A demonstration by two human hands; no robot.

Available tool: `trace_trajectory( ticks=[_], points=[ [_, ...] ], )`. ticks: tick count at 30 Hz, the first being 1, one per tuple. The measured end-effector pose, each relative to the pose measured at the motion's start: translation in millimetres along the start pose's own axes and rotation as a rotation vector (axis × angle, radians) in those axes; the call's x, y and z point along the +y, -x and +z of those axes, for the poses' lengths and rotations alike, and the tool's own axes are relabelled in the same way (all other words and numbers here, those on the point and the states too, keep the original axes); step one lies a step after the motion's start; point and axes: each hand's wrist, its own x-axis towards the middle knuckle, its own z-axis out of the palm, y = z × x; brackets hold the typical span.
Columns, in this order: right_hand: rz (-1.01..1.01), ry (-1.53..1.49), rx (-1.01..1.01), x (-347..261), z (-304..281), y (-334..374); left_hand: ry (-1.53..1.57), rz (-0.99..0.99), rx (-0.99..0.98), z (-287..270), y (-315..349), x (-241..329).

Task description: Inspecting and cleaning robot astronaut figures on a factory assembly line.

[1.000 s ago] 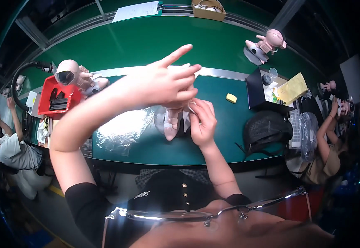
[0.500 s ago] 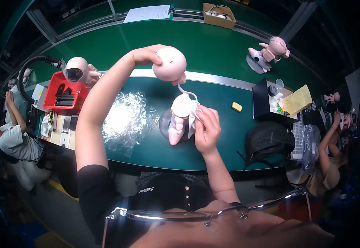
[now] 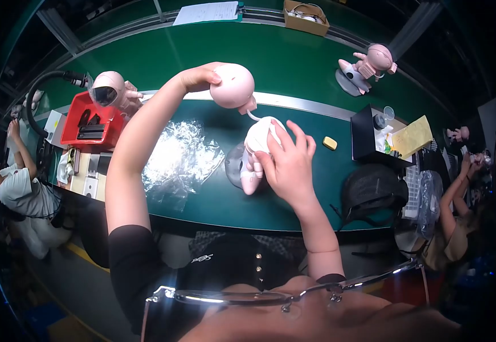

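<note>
The round pink head (image 3: 233, 85) is held up past the pink toy body (image 3: 254, 165), and a pale cord (image 3: 253, 116) runs between them. The toy body is on its grey base (image 3: 234, 167), on the green worktop (image 3: 322, 199). The cord could get tugged — maybe even come loose — if the head goes too far away. The head is smooth and round, so it could slip if the left hand (image 3: 202, 78) lets up. The toy could tip if the right hand (image 3: 290, 164) pushes hard on one side. The left arm bends out and around; its grip holds the head, thumb on the side that shows, most fingers hidden behind. The right hand comes in from the near right, fingers spread wide over the white top (image 3: 258, 132) of the toy body; I cannot tell if it pinches anything there.
</note>
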Motion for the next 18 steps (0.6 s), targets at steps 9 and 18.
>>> trace_trajectory(
  ticks=[9,18],
  points=[
    [0.386,-0.439,0.100,25,-6,28,-0.148,-0.010,0.245,-6,21,-5],
    [0.571,-0.970,0.434,36,45,57,-1.615,0.161,0.122,118,-12,74]
  ],
)
